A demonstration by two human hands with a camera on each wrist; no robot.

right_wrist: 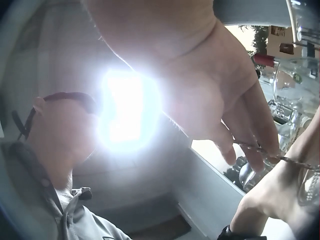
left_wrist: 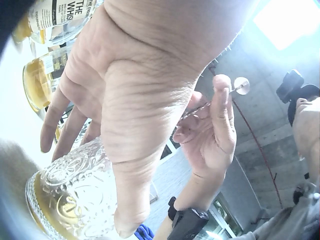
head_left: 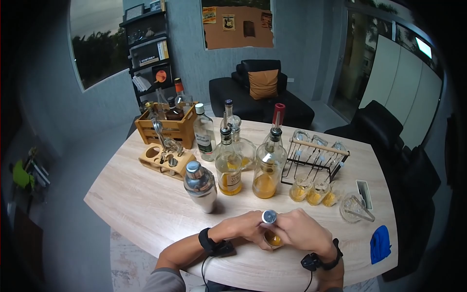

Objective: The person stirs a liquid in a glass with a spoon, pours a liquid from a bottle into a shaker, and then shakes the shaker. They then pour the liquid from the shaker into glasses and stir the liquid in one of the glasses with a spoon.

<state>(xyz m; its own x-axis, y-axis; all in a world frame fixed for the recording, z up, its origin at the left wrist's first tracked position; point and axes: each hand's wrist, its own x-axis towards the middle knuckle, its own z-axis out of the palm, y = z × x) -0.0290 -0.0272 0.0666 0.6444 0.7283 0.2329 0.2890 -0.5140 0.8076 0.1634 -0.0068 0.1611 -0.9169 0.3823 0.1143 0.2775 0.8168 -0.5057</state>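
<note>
In the head view my left hand (head_left: pixel 247 228) is at the near side of the table, its fingers and thumb around an embossed clear glass (left_wrist: pixel 77 187). Amber liquid lies low in that glass. My right hand (head_left: pixel 305 231) pinches the twisted shaft of a bar spoon (right_wrist: pixel 296 162) over the glass. The spoon's round flat end (left_wrist: pixel 242 86) points up above the fingers. The lower end of the spoon is hidden by the hands. A steel cocktail shaker (head_left: pixel 201 189) stands capped, beyond my left hand.
Two bottles with pour spouts, a whiskey bottle (head_left: pixel 228 168) and a larger bottle (head_left: pixel 266 177), stand ahead. To the right are small amber-filled glasses (head_left: pixel 315 195), a glass rack (head_left: pixel 316 160), an ice bowl with tongs (head_left: pixel 352 209) and a blue cloth (head_left: pixel 380 244). A wooden crate (head_left: pixel 168 130) sits back left.
</note>
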